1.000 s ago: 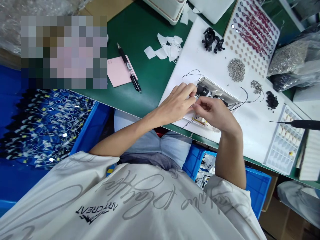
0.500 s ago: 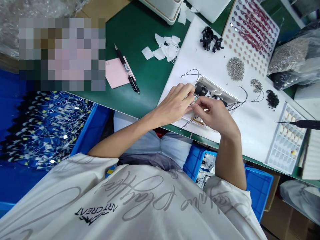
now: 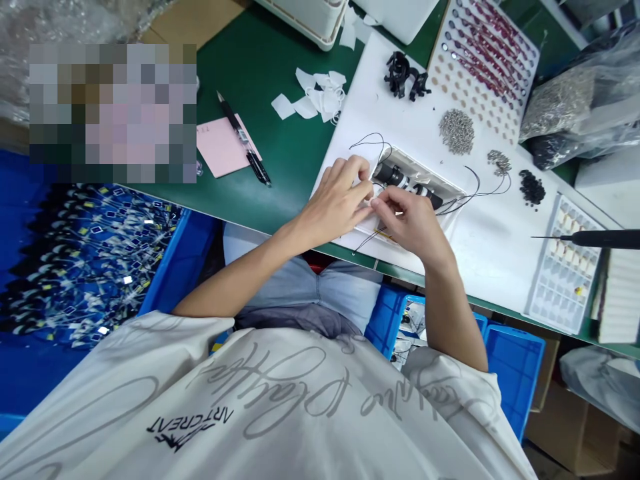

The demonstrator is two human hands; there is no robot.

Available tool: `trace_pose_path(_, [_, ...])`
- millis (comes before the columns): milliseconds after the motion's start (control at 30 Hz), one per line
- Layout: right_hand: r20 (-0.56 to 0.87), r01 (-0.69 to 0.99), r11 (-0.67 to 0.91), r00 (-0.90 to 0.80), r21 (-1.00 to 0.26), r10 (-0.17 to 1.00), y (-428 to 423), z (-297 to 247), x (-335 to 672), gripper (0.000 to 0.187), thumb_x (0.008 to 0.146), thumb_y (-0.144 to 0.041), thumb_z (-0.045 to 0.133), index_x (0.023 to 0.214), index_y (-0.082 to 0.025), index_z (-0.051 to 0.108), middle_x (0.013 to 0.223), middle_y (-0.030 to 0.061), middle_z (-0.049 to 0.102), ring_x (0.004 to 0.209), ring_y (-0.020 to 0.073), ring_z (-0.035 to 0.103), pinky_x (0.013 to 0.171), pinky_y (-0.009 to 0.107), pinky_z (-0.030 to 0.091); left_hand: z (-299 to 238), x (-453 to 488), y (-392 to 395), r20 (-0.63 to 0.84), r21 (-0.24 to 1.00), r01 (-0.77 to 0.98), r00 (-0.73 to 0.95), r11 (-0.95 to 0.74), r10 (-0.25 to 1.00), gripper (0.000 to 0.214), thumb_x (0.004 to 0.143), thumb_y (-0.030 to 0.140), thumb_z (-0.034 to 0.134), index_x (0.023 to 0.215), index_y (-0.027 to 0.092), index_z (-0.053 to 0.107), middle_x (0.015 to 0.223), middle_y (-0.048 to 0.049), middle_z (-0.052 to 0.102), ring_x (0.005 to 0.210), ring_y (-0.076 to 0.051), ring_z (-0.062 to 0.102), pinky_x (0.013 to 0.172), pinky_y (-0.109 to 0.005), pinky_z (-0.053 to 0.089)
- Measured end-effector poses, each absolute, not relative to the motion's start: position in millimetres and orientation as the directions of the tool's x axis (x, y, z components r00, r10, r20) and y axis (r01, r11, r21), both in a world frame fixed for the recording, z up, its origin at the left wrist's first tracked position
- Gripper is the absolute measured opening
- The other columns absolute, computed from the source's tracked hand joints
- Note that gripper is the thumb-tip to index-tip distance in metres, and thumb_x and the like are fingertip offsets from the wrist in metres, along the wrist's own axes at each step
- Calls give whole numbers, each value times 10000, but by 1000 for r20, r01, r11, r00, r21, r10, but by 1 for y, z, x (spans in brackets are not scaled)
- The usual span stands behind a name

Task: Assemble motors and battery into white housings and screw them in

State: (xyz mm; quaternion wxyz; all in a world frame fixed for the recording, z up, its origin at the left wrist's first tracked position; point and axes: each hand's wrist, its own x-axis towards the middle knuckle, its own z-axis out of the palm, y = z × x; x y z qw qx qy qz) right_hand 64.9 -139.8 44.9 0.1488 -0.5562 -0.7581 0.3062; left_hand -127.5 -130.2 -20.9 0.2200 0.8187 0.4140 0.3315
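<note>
My left hand (image 3: 337, 200) and my right hand (image 3: 410, 223) meet over a shallow white tray (image 3: 440, 183) on a white mat (image 3: 400, 120). Both hands have their fingertips pinched together on something small between them that I cannot make out. Just beyond the fingers, black cylindrical parts (image 3: 395, 175) with thin black wires (image 3: 480, 190) lie in the tray. A wire end (image 3: 367, 241) trails out below my hands towards the table edge.
On the mat lie black clips (image 3: 403, 75), a pile of small metal parts (image 3: 457, 130), black beads (image 3: 531, 188), a perforated board with red parts (image 3: 487, 50) and a compartment tray (image 3: 563, 267). A pen (image 3: 245, 140) rests on a pink note (image 3: 220, 148). Blue bins (image 3: 170, 267) stand below.
Both hands stay pinched together at the tray; the fingers have shifted only slightly. The whole view has slid a little left and down as my head moved.
</note>
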Motion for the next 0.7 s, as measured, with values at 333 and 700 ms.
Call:
trace_pose_path(333, [51, 841, 346, -359, -416, 932, -152, 37, 66, 320, 1069, -376, 502, 1159, -174, 733, 1047, 96, 704, 952, 175, 615, 814, 285, 445, 1, -140, -150, 153, 726, 595, 351, -346, 924, 464, 986, 258, 572, 1446, 206, 542, 1248, -107, 700, 1163, -267, 643, 1057, -409, 445])
trace_pose_path(700, [39, 929, 366, -364, -57, 931, -151, 30, 51, 336, 1101, -314, 439, 1114, -165, 740, 1137, 119, 675, 1024, 199, 585, 623, 284, 246, 24, -125, -144, 0, 653, 720, 310, -235, 951, 231, 1019, 305, 506, 812, 209, 542, 856, -59, 716, 857, -240, 667, 844, -390, 417])
